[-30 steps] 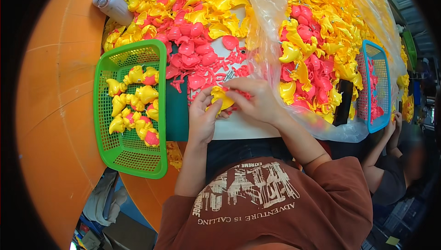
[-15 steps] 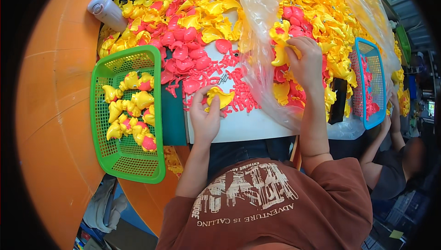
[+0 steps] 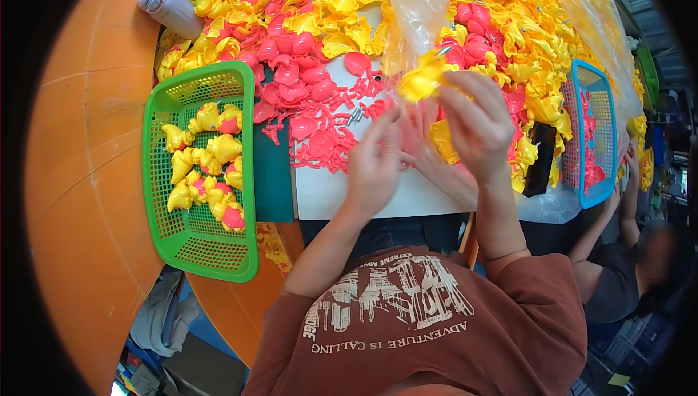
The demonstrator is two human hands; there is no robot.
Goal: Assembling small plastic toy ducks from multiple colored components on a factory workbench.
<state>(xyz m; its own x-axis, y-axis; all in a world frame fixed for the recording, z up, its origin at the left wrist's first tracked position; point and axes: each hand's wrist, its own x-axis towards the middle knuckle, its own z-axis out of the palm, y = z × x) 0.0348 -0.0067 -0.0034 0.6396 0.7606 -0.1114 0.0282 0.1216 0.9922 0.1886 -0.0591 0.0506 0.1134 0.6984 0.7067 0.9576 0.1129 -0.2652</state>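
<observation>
My right hand pinches a yellow plastic piece above the worktable, and a small metal-looking pin shows at its upper end. The piece is smeared by motion. Just to its lower left, my left hand is blurred too, fingers pointing toward the piece. Whether anything is in that hand is hidden. Below and beyond the hands lie pink shell-shaped parts, small pink parts and several metal pins. Yellow shell parts are heaped behind my right hand.
To my left, a green basket contains several yellow-and-pink assembled pieces. A blue basket with pink parts stands at the right. Clear plastic sheeting crosses the heap. A pale bottle stands far left. Another person is at the right.
Both hands have moved toward each other, the left to the right and up, the right slightly down with its yellow piece carried left. The yellow piece formerly in my left hand no longer shows there.
</observation>
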